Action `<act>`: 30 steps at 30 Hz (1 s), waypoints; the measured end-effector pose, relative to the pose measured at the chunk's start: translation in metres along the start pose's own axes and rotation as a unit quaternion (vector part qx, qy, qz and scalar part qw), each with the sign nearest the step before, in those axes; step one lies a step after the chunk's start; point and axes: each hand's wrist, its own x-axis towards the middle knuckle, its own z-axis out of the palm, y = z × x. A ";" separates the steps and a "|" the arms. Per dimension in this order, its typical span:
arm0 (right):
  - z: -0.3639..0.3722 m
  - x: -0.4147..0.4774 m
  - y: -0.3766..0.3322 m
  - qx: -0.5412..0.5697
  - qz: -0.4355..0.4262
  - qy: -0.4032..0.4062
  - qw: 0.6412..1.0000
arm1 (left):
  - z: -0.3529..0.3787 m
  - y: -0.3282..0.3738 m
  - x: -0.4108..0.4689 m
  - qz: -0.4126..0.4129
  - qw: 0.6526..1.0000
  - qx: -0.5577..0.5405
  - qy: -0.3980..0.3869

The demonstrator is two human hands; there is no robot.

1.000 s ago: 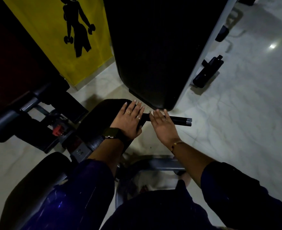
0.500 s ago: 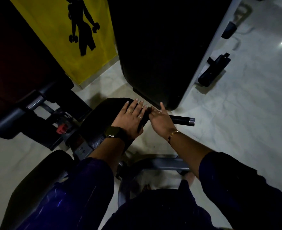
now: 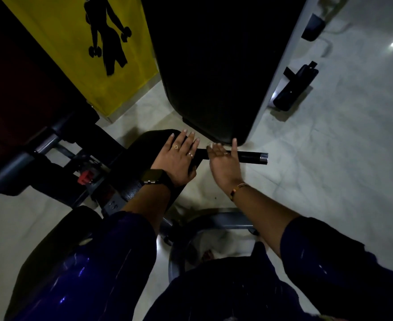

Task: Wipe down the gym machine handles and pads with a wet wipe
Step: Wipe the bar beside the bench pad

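Note:
My left hand (image 3: 175,158) lies flat with straight fingers on the right end of a black pad (image 3: 149,144) of the gym machine. Just to its right, my right hand (image 3: 224,165) rests over a black handle bar (image 3: 252,157) that sticks out to the right and ends in a silver cap. Its fingers reach past the bar and its thumb points up. No wet wipe shows in this dim view; anything under the palms is hidden.
A large black upholstered pad (image 3: 214,66) on a grey frame rises just behind the hands. The yellow wall panel (image 3: 75,42) stands at the back left. The machine's dark frame with a red knob (image 3: 85,177) lies left, a curved grey tube (image 3: 214,218) below. Pale marble floor (image 3: 329,158) spreads to the right.
My right hand has turned on the handle, thumb now raised, and slid slightly right along the bar. My left hand stays flat on the pad.

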 end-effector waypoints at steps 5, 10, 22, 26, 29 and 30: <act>0.003 -0.041 0.054 -0.082 -0.090 0.054 0.991 | 0.002 0.000 0.000 -0.001 1.000 0.011 0.001; 0.005 -0.071 0.077 -0.061 0.040 0.081 0.994 | 0.002 0.001 0.001 -0.003 1.000 0.010 0.000; 0.008 -0.027 0.024 -0.067 -0.078 0.062 0.993 | -0.001 0.001 0.000 -0.001 1.000 0.019 -0.002; 0.012 -0.064 0.083 -0.060 -0.074 0.093 0.991 | 0.000 0.001 0.000 0.000 1.000 0.012 -0.005; 0.009 -0.082 0.102 -0.069 0.012 0.117 0.991 | 0.001 0.001 0.001 0.001 1.000 0.011 -0.001; 0.008 -0.080 0.100 -0.061 0.035 0.120 0.990 | 0.001 0.000 0.001 0.000 1.000 0.012 -0.002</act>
